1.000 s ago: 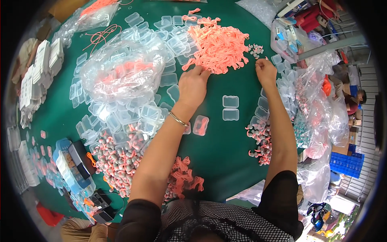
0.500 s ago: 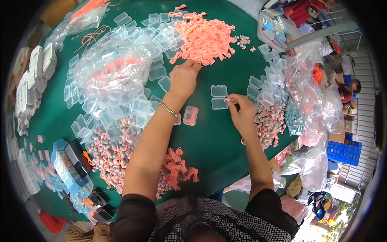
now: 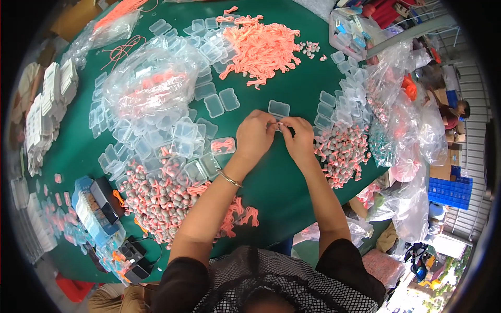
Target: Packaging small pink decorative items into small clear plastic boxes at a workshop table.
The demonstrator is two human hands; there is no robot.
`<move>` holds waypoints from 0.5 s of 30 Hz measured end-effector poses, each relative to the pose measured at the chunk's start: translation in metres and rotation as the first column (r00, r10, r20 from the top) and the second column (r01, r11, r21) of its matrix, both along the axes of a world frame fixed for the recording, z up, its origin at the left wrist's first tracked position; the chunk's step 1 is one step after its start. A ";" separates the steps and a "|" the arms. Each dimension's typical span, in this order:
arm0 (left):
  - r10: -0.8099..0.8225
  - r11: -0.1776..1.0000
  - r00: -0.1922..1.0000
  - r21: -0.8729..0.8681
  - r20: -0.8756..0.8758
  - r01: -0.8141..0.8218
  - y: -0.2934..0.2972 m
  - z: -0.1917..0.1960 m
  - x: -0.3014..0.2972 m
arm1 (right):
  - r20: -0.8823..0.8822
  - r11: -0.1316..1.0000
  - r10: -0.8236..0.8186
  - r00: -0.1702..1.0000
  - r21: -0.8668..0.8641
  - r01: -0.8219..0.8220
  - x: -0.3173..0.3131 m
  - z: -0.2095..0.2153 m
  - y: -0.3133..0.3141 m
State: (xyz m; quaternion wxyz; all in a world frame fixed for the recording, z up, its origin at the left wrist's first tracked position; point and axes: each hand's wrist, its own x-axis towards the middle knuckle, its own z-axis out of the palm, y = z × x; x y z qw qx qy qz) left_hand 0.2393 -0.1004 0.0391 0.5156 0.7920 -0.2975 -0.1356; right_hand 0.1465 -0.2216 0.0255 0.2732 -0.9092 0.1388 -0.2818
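My left hand and my right hand meet fingertip to fingertip in the middle of the table. Both are closed in a pinch at a tiny pale-pink piece, too small and covered to name. Just beyond the fingers lies a clear plastic case, opened flat, its near half mostly hidden by my hands. Left of my left wrist sits a clear case with a pink cord inside. Farther off is a big heap of looped pink cords, which neither hand touches.
Heaps of small grey-and-pink pieces lie left and right. Many empty clear cases spread across the left, around a plastic bag of pink items. More clear cases and bags line the right edge.
My left hand has come back from the pink cord heap to meet my right hand. My right hand has shifted slightly left, in front of the opened case.
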 end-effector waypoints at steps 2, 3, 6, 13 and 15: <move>0.054 0.998 0.977 0.012 0.205 -0.058 0.001 -0.006 -0.003 | 0.004 0.995 0.006 1.000 0.098 -0.006 0.004 -0.002 0.005; 0.079 0.995 0.953 0.037 0.293 -0.094 0.000 -0.007 -0.004 | -0.001 0.994 0.006 1.000 0.106 -0.006 0.005 -0.003 0.005; 0.121 0.989 0.915 0.036 0.384 -0.145 -0.001 -0.012 -0.005 | 0.011 0.998 0.002 1.000 0.065 -0.003 0.005 -0.005 0.006; 0.126 0.971 0.922 0.145 0.367 -0.191 -0.003 -0.011 -0.002 | 0.002 0.996 0.029 1.000 -0.079 -0.028 0.010 0.003 0.000; 0.109 0.966 0.926 0.182 0.362 -0.185 -0.002 -0.007 -0.002 | -0.013 0.998 0.024 1.000 -0.057 -0.025 0.016 0.010 -0.006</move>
